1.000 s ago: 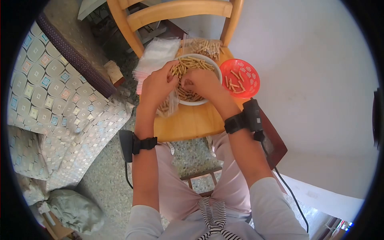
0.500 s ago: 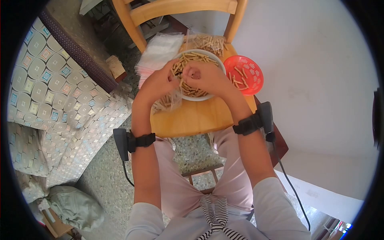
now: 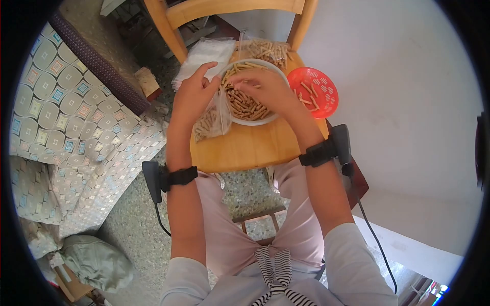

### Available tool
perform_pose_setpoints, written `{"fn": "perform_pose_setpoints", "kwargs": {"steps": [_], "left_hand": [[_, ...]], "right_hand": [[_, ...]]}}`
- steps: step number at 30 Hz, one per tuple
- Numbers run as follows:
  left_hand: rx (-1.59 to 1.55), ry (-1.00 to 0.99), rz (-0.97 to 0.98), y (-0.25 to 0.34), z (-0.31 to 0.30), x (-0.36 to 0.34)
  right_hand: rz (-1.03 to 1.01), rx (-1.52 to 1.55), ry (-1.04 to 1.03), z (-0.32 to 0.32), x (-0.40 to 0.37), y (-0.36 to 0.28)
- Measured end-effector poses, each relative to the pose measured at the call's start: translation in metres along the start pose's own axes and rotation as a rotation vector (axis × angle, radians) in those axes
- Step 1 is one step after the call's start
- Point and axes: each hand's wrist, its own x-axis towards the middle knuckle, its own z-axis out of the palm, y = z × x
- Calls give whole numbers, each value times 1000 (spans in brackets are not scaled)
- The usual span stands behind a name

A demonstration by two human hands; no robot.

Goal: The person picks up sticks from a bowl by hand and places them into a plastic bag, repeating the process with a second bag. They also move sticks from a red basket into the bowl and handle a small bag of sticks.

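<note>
Left fingers (image 3: 205, 69) uncurled, perhaps touching bowl (image 3: 250, 122).

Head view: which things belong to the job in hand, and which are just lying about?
Likely in the job:
brown sticks
white bowl holding them
bag of sticks beside the left forearm
second bag of sticks, behind the bowl
stack of flat bags
red basket, few sticks inside
wooden chair, as work surface

Likely just lying about:
patterned cloth
grey-green bundle

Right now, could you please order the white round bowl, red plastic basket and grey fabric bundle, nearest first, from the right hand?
1. White bowl, beneath the hand.
2. Red basket, right side.
3. Grey bundle, view's lower left.
</note>
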Motion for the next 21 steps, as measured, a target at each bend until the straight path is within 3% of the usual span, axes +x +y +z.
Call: {"fn": "perform_pose_setpoints", "kwargs": {"steps": [3,5,6,8,12,14,18,21], "left_hand": [[23,78,43,5,9,1],[9,120,91,7,15,2],[51,88,98,8,17,2],[89,53,105,9,24,1],[150,56,161,5,34,1],[174,49,171,1,38,3],[233,33,149,0,41,5],[243,34,153,3,38,3]], "right_hand": [[152,79,158,-13,-6,1],[172,-338,82,-5,-12,26],[174,-338,83,1,-13,28],[307,-754,83,16,-13,32],[376,-796,13,21,-7,27],[260,-627,158,24,-8,46],[292,-570,114,16,-6,41],[270,-642,198,9,-3,30]]}}
